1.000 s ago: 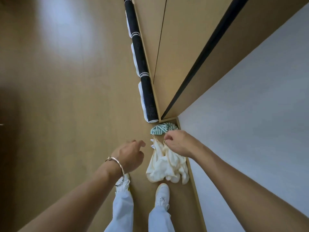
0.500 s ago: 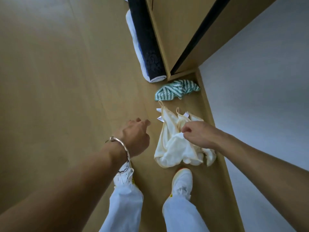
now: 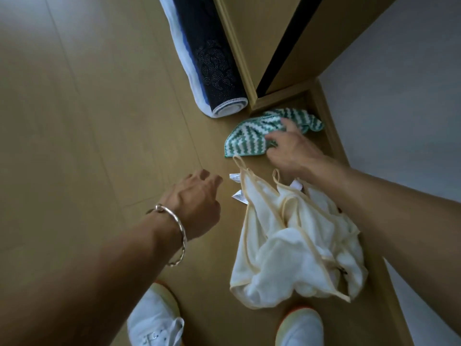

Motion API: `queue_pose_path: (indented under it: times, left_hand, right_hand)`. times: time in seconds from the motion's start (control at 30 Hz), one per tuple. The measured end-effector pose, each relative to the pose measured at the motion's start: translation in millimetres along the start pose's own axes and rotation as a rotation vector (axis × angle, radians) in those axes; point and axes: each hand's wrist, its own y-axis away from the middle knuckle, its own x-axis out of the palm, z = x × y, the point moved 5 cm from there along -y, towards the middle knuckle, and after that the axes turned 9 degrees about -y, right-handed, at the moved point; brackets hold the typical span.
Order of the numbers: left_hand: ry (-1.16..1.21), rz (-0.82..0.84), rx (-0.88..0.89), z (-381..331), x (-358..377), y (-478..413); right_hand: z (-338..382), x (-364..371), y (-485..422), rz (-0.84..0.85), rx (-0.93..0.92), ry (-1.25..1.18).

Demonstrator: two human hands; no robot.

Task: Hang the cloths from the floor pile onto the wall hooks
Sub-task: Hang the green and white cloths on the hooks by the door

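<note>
My right hand (image 3: 291, 152), fingers spread, touches the green-and-white zigzag cloth (image 3: 245, 139) in the wooden floor (image 3: 99, 121) corner; nothing gripped. My left hand (image 3: 197, 203) is loosely curled, empty. Cloth looks light, limp; I'd pinch its hemmed edge.

Shows soft, diffuse light, moderately dim overall. Registers a pale sheen on the floor (image 3: 32, 28) at upper left, the brightest area. Casts only faint, blurred shadows under the cream cloths (image 3: 282, 248) and along the rolled mat (image 3: 214, 61). Bends straight lines outward near the edges. Renders the left forearm (image 3: 74, 275) oversized and soft; slight smear on the right hand (image 3: 291, 151). Leaves the wall (image 3: 411, 96) flat grey.
</note>
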Motion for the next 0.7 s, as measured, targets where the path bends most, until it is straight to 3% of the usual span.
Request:
queue_pose_path:
  times: [0.1,0.3,0.5,0.7]
  left_hand:
    - [-0.019,0.014,0.026,8,19,-6]
    - [-0.025,0.056,-0.013,23,28,8]
    - [-0.033,0.009,-0.022,-2,-8,49]
    - [-0.019,-0.179,0.064,-58,-127,135]
  right_hand:
    - [4,-4,-30,-0.093,-0.044,-0.029]
    - [-14,15,-31,0.045,0.018,0.038]
    - [21,-3,55,0.06,-0.144,0.005]
    - [86,-111,188,0.088,-0.272,-0.069]
